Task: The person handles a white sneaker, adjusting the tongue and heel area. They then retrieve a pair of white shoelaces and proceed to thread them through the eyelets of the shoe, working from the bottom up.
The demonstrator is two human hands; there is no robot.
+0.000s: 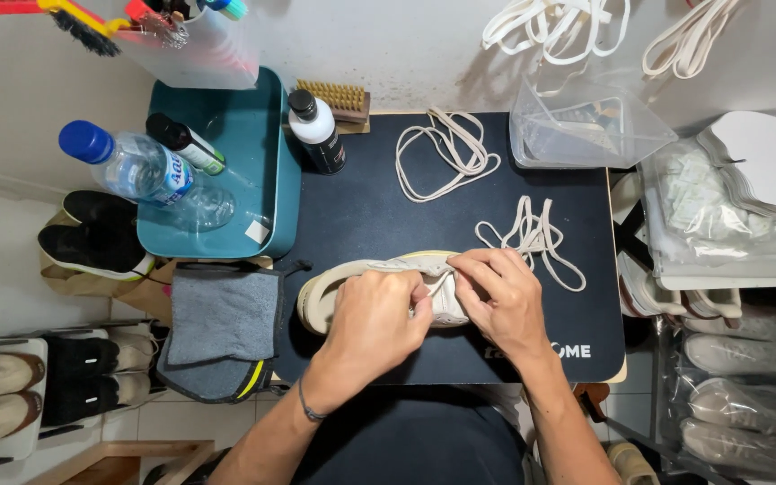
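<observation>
— Cream leather, is that the shoe [361, 286]? I can only see part of it.

— Yes, one pale sneaker lying on the black mat [361, 207] near the front edge of the tabletop, toe toward the left edge. Both hands cover its middle, so the eyelets and tongue are mostly hidden.

— What are the hands doing?

— The left hand [372, 321] has its grip closed narrow on a lace [424, 296] at the shoe's top; the right hand [503, 301] pinches the upper just beside it. Exactly what the right fingertips hold, I cannot tell.

— Any room to move?

— The mat is open behind the shoe toward the back edge and at the front right corner. The left edge is crowded by a teal tray [267, 180] and a grey cloth [222, 314] hanging over the front left corner.

— Counts?

— Two loose laces on the mat: one coil [446, 153] near the back edge, one bundle [532, 235] just behind the right hand. One black bottle with a white label [318, 132] stands at the back left; a water bottle [141, 171] and a small dark bottle [186, 142] lie in the tray. One brush [339, 97] sits past the back edge, a clear tub [586, 126] at the back right corner.
</observation>
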